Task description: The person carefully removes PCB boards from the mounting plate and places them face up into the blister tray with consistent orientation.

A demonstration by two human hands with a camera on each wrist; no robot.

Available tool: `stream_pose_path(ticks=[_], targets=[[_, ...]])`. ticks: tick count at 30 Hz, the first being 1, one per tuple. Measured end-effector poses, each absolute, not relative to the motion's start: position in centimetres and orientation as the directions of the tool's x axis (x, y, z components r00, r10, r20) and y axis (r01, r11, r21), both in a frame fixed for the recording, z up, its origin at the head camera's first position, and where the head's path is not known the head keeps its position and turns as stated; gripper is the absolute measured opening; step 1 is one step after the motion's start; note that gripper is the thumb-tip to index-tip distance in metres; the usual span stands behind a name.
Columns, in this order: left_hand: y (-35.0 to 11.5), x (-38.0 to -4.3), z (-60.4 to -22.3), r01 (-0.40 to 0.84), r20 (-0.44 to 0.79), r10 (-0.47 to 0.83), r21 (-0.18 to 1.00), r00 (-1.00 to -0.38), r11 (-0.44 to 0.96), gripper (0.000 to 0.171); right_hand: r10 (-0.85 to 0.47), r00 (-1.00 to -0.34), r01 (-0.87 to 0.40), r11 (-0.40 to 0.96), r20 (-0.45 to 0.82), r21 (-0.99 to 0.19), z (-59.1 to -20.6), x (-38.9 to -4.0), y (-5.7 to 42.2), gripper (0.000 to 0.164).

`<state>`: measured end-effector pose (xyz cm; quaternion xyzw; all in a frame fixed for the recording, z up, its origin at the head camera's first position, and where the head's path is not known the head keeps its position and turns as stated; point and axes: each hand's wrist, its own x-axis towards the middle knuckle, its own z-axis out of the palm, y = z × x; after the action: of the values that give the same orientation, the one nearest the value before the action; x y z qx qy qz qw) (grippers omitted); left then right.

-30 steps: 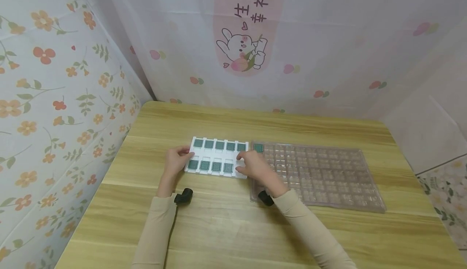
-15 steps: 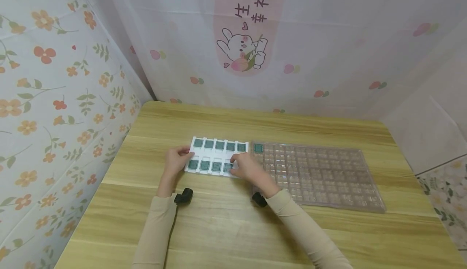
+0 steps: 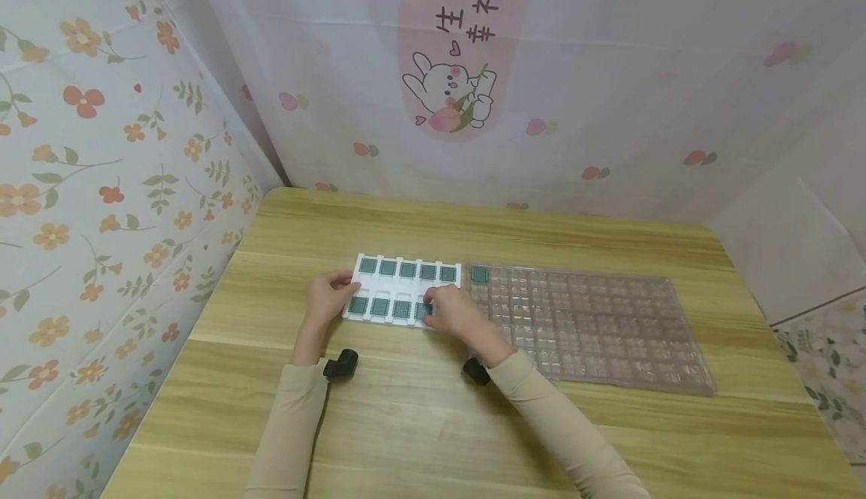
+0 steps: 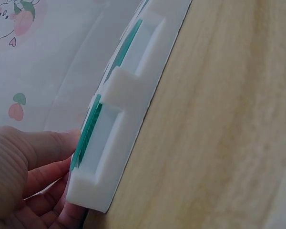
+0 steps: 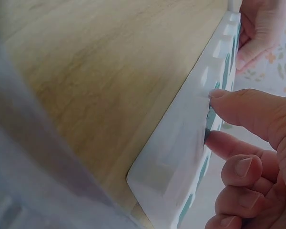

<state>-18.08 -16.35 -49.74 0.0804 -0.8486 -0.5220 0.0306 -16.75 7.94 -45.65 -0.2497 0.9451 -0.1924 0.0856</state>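
While the left hand (image 3: 325, 300) gripped the white tray (image 3: 406, 287) by its left end, the right hand (image 3: 452, 308) pinched a green chip (image 3: 421, 309) in the near row between thumb and forefinger; an uneven squeeze might flip it loose.

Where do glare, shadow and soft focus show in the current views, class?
Head view: small glints on the clear tray, a soft shadow beside the right sleeve; left wrist view: the wood grain of the table is soft; right wrist view: a hazy grey blur fills the lower left, while the right hand looks crisper.
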Motion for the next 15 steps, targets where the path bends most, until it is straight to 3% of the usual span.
stream_pose_path(ticks=[15], targets=[[-16.32, -18.15, -49.74, -0.094, -0.021, -0.166, 0.890, -0.986, 0.446, 0.030, -0.525, -0.850, -0.466, 0.784, -0.038, -0.411, -46.41, -16.89, 7.74, 0.025]])
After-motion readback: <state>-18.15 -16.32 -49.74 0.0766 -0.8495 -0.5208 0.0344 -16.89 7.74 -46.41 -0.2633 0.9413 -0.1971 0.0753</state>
